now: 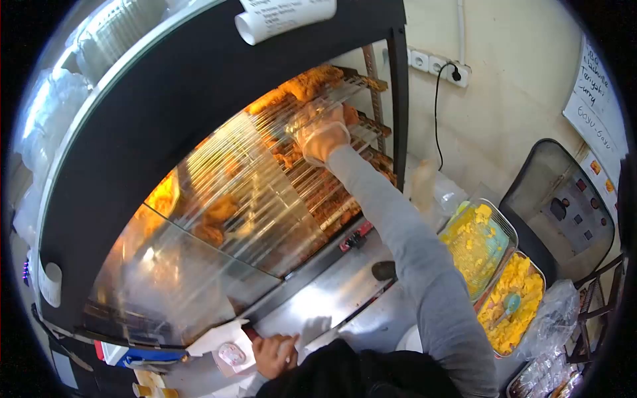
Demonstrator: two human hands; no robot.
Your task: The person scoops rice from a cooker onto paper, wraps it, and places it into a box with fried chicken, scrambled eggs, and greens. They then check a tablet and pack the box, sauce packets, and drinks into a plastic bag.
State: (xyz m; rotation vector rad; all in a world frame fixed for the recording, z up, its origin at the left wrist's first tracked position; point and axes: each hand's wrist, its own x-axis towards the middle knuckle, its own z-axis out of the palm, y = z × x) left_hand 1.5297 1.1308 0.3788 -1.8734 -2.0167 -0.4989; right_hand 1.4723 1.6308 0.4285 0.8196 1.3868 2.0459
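My right hand [326, 138], in a clear plastic glove, reaches into a lit display warmer [219, 86]. It is over the upper wire rack, close to pieces of fried chicken [308, 83]. Glare and the glove hide its fingertips, so I cannot see whether it grips anything. More fried chicken [222, 209] lies on the lower rack behind the glass. My left hand [275, 355] is low over the metal counter [298, 325], fingers a little apart and nothing visible in them. Beside it sits an unfolded white paper box [225, 338] with a round printed label or packet [231, 355].
To the right stand a basket with yellow crumbs [474, 245] and a tray of yellow food [524, 285] with a spoon [509, 305] in it. A mesh-backed chair [564, 192] is beyond them. Wall sockets [438, 65] hold a black plug. Plastic bags [551, 318] lie at the right.
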